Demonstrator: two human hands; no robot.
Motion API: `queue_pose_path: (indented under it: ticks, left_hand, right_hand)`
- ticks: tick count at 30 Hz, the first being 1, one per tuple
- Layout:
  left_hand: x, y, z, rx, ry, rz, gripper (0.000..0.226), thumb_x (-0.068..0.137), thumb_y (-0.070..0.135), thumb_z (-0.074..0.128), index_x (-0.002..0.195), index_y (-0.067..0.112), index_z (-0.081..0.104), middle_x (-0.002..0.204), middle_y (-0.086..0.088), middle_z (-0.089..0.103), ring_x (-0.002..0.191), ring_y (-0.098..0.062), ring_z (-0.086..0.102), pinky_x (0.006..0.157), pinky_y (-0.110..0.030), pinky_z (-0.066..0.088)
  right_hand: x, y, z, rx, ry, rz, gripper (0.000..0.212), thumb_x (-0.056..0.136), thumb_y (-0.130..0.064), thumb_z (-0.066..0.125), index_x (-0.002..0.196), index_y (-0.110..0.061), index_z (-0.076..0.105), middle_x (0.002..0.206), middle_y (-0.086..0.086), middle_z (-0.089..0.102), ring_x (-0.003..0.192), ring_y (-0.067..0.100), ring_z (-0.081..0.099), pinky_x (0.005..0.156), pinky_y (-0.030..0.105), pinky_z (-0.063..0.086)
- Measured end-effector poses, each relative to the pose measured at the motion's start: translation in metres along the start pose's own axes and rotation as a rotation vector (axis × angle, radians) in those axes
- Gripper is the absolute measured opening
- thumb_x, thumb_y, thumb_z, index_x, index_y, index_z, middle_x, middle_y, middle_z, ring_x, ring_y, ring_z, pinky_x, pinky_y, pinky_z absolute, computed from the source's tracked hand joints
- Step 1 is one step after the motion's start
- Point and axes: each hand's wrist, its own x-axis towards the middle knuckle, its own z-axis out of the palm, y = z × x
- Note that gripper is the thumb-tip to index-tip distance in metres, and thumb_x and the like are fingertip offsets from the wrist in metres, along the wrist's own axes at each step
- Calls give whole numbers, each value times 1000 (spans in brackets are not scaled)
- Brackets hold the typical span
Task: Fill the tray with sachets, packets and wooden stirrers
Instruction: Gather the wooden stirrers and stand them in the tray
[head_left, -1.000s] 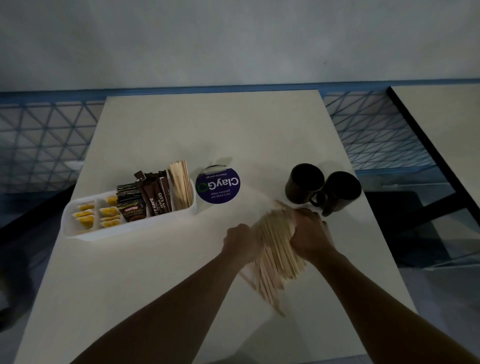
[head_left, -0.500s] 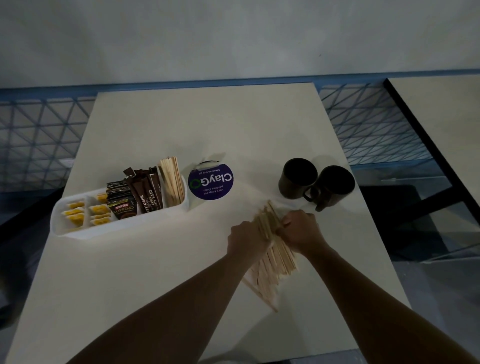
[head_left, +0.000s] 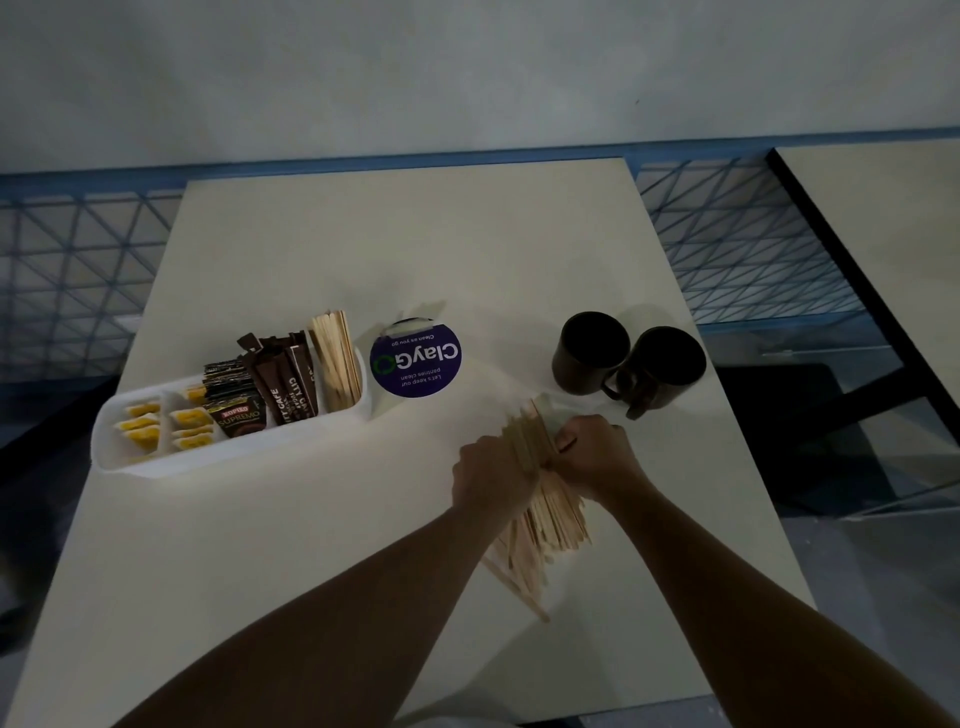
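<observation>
A white divided tray (head_left: 156, 464) sits at the table's left. It holds yellow sachets (head_left: 143, 426), dark coffee packets (head_left: 260, 397) and, in its right end, upright wooden stirrers (head_left: 337, 358). Right of centre lies a loose pile of wooden stirrers (head_left: 550, 525) on the table. My left hand (head_left: 491, 480) and my right hand (head_left: 597, 457) press in on the pile from both sides, and the stirrers between them stand up in a bunch.
A round purple "ClayGo" sign (head_left: 415, 361) stands just right of the tray. Two dark mugs (head_left: 592, 353) (head_left: 667, 366) sit close behind my right hand. The table's right edge runs near the mugs, with a second table (head_left: 893, 218) beyond.
The spread pile has been squeezed narrower between my two hands. The view has shifted slightly, so everything sits a little further left.
</observation>
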Motion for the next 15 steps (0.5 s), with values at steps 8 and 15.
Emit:
queue_pose_path:
  ticks: [8,15]
  left_hand:
    - [0,-3,-1,20,-5,1,28,98,29,51,99,3,62,93,-7,65,83,-18,62,73,-25,49]
    - [2,1,3,39,-33,22,35,94,42,56,100,8,61,97,-7,65,90,-22,65,74,-28,52]
  right_hand:
    - [2,-1,3,38,26,12,48,88,-35,65,51,-17,40,47,-2,38,41,13,33,48,28,33]
    - [1,-1,-1,39,-16,9,44,90,-31,61,53,-16,44,51,-1,41,51,19,42,58,29,36]
